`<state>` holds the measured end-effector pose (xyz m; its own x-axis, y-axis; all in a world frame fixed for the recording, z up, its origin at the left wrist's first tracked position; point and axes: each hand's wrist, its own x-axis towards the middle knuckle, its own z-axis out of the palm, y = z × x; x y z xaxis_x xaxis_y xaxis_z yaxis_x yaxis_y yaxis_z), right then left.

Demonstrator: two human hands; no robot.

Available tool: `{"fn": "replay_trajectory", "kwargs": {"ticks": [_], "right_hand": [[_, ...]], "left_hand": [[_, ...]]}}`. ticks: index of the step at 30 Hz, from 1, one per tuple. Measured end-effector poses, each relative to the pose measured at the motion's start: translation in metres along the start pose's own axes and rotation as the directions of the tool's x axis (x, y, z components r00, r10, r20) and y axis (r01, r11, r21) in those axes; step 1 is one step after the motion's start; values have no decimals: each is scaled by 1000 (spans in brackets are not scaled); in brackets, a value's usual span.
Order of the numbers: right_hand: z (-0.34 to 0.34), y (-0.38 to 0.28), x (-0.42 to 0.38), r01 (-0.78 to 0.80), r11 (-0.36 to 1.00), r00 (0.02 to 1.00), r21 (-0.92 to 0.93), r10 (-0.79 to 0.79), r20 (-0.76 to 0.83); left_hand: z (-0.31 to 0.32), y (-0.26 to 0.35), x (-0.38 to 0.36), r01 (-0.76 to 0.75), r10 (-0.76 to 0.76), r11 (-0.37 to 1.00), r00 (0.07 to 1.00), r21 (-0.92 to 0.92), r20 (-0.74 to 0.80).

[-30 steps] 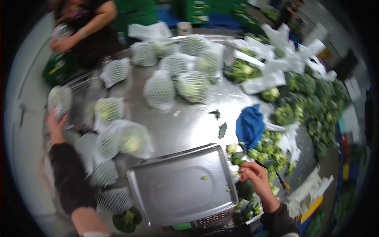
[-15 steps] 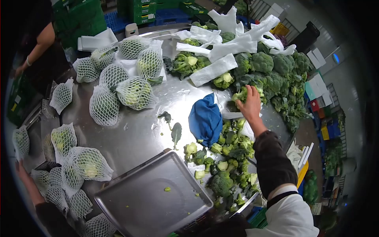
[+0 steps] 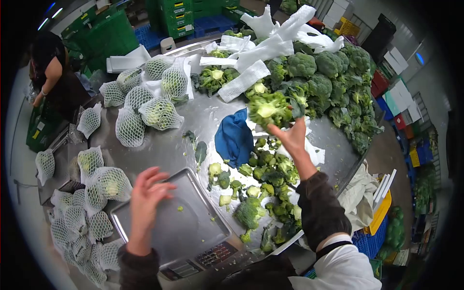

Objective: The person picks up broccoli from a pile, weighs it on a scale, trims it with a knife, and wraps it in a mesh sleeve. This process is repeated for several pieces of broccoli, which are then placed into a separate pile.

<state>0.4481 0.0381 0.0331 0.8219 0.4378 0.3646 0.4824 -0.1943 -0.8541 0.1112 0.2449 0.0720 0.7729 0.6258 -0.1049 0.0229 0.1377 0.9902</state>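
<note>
My right hand point(image 3: 292, 140) grips a broccoli head point(image 3: 271, 110), its pale cut stem facing me, raised beside the broccoli pile point(image 3: 321, 87). Over the left part of the scale's metal pan point(image 3: 186, 217) hangs my left hand point(image 3: 149, 200), fingers spread, holding nothing. A blue cloth point(image 3: 234, 137) lies on the steel table point(image 3: 166, 150), left of the held broccoli. Cut stems and small pieces point(image 3: 249, 191) are scattered below the cloth. White net sleeves point(image 3: 244, 82) lie over the pile's left side.
Netted heads point(image 3: 157, 113) sit at the table's upper left, with more netted heads point(image 3: 77, 220) at the lower left. Green crates point(image 3: 174, 17) stand behind the table. A person point(image 3: 50, 72) stands at far left. A yellow crate point(image 3: 382, 212) is at the right.
My right hand has lifted a broccoli head from the pile's edge and moved left. My left hand has come from the netted heads at far left to the pan. The view has shifted.
</note>
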Motion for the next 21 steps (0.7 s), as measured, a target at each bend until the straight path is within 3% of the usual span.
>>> {"fn": "replay_trajectory", "kwargs": {"ticks": [2,4,5,6,8,9,10,11,12,13,14,15,17,18,20,21], "right_hand": [[9,-24,-31,-31,973,997,229,13,80],[16,-58,-71,-106,893,957,438,-28,289],[22,-72,-96,-156,865,924,476,-43,380],[26,-79,-112,-202,839,884,505,-65,462],[23,-79,-123,-141,919,762,368,-136,633],[16,-72,-126,73,957,749,280,-239,618],[5,-62,-126,67,955,745,289,-241,622],[-10,-50,-126,107,986,773,126,-162,614],[-24,-34,-126,136,990,796,-37,-87,599],[-37,-10,-121,122,984,872,-133,-42,488],[-46,32,-117,177,963,958,-202,-121,260],[-67,45,-104,164,944,982,-287,-128,141],[-98,91,-81,94,893,995,-440,-99,11],[-109,107,-73,79,844,993,-530,-115,-36],[-117,135,-62,56,799,995,-599,-94,-33],[-121,147,-55,29,747,997,-665,-73,-39]], "left_hand": [[48,-7,2,-10,33,981,993,-196,112],[90,-8,-5,23,43,900,989,-435,140],[95,-24,-12,126,-50,806,988,-578,145],[93,-57,-19,129,-42,670,990,-731,136],[90,-56,-40,58,-78,674,997,-736,8],[86,-56,-54,62,-86,677,996,-733,5],[81,-55,-67,-38,-43,752,993,-658,-106],[74,-54,-77,-135,11,815,976,-563,-218],[61,-53,-85,-139,2,822,970,-552,-242],[46,-54,-95,-254,180,946,930,-204,-321],[35,-55,-106,-322,363,931,875,173,-322],[28,-57,-116,-304,351,935,869,183,-348],[19,-60,-125,-337,562,739,785,583,-259],[16,-62,-130,-332,562,739,783,586,-265],[16,-64,-138,-153,520,478,843,865,-138],[18,-65,-137,-183,536,484,835,856,-125]]}}
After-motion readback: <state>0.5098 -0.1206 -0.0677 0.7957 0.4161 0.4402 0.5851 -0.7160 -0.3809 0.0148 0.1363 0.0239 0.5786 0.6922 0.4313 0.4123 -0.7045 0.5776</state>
